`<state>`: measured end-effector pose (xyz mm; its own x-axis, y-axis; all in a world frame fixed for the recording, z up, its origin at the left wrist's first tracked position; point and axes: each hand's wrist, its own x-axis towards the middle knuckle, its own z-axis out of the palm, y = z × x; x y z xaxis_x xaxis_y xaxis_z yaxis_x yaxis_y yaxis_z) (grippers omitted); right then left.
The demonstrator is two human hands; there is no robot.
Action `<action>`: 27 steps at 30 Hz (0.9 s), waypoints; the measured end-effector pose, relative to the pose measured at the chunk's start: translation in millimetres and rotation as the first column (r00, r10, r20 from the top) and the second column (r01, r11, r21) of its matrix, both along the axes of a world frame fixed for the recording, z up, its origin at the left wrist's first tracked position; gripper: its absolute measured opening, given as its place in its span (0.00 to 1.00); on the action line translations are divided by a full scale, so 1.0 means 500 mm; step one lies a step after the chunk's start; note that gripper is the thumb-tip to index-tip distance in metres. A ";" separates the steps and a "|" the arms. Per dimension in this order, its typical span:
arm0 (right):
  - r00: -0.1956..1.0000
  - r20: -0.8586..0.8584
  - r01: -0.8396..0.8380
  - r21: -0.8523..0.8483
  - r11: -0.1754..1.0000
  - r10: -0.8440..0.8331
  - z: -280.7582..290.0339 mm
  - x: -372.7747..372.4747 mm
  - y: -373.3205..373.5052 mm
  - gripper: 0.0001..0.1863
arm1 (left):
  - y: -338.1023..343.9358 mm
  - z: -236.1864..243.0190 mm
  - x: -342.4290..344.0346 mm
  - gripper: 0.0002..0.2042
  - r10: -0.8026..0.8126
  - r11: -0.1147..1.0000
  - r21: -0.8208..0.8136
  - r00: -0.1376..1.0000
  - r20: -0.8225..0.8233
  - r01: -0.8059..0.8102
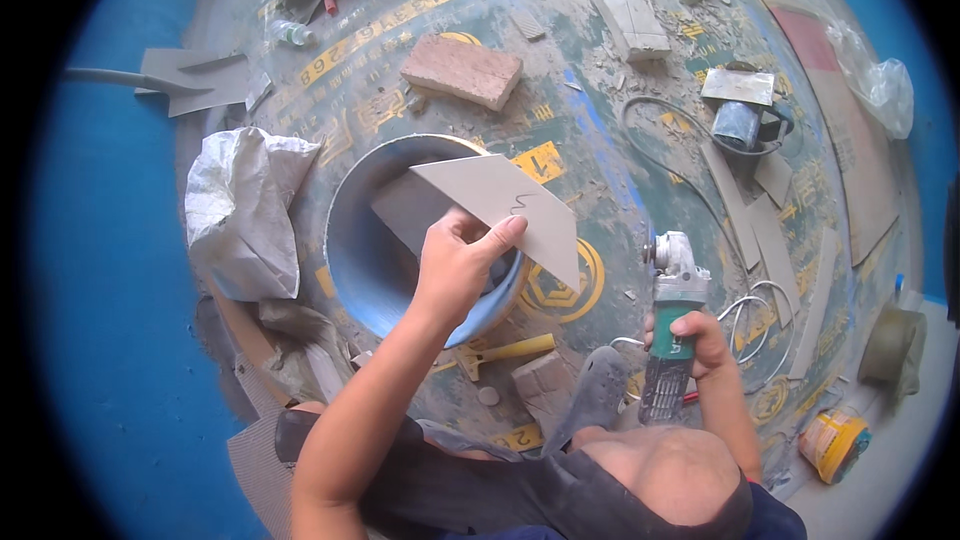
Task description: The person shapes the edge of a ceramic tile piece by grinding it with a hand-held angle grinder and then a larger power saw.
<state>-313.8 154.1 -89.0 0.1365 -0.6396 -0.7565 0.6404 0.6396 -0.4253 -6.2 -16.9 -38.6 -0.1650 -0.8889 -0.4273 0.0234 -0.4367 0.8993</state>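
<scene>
Pinched between the thumb and fingers of my left hand (462,258) is a beige tile piece (530,208) with slanted ends and a dark squiggle drawn on its face. It is held above the rim of a round blue tub (345,210). A greyish flat slab (408,202) shows inside the tub, partly hidden by the tile and my hand. On the right, my right hand (706,342) grips the green body of an angle grinder (680,285). The grinder's silver head points away from me, apart from the tile. Whether its disc is spinning I cannot tell.
A reddish brick (462,70) and a pale block (630,20) lie beyond the tub. A crumpled white sack (250,210) stands left. Cut strips (770,250) and cable loops lie right, near a yellow-orange pot (835,445). A yellow-handled hammer (505,350) lies close to me.
</scene>
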 end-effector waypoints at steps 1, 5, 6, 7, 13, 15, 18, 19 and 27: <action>1.000 0.003 0.018 0.000 1.000 -0.018 0.001 0.001 0.000 0.29 | -0.009 -0.007 0.000 0.23 0.010 0.998 -0.068 0.999 -0.039 -0.012; 0.999 0.016 0.045 0.005 0.999 -0.045 -0.003 -0.008 0.011 0.28 | -0.036 -0.025 0.009 0.34 0.285 0.956 -0.023 0.947 -0.145 -0.292; 0.999 0.016 0.050 0.009 0.999 -0.050 -0.001 -0.006 0.011 0.28 | -0.043 -0.018 0.010 0.35 0.277 0.958 -0.028 0.951 -0.138 -0.284; 0.999 0.017 0.039 0.001 0.999 -0.039 -0.004 -0.007 0.011 0.28 | -0.052 -0.005 0.012 0.35 0.270 0.961 -0.033 0.954 -0.129 -0.276; 0.999 0.024 0.026 0.003 1.000 -0.026 -0.015 -0.011 0.020 0.28 | -0.096 0.037 0.045 0.29 0.120 0.993 -0.013 0.992 0.029 -0.119; 0.999 -0.002 0.033 -0.014 0.999 -0.033 -0.012 -0.018 0.025 0.28 | -0.102 0.023 0.075 0.27 0.021 0.996 0.083 0.999 0.044 -0.024; 0.999 -0.015 0.029 -0.008 1.000 -0.029 -0.012 -0.030 0.029 0.28 | -0.099 0.004 0.154 0.23 -0.209 0.955 0.230 0.974 0.086 0.184; 0.999 -0.018 0.028 -0.001 1.000 -0.028 -0.011 -0.034 0.030 0.28 | -0.090 0.003 0.158 0.22 -0.289 0.931 0.261 0.953 0.095 0.256; 0.998 -0.028 0.054 -0.020 0.998 -0.055 0.005 -0.016 0.009 0.28 | -0.071 0.024 0.114 0.21 -0.508 0.861 0.176 0.804 0.310 0.477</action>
<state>-321.6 158.6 -86.4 0.0801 -0.6597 -0.7473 0.6616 0.5959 -0.4551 50.7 -52.6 -26.5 -0.4039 -0.6845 -0.6069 -0.5100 -0.3822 0.7706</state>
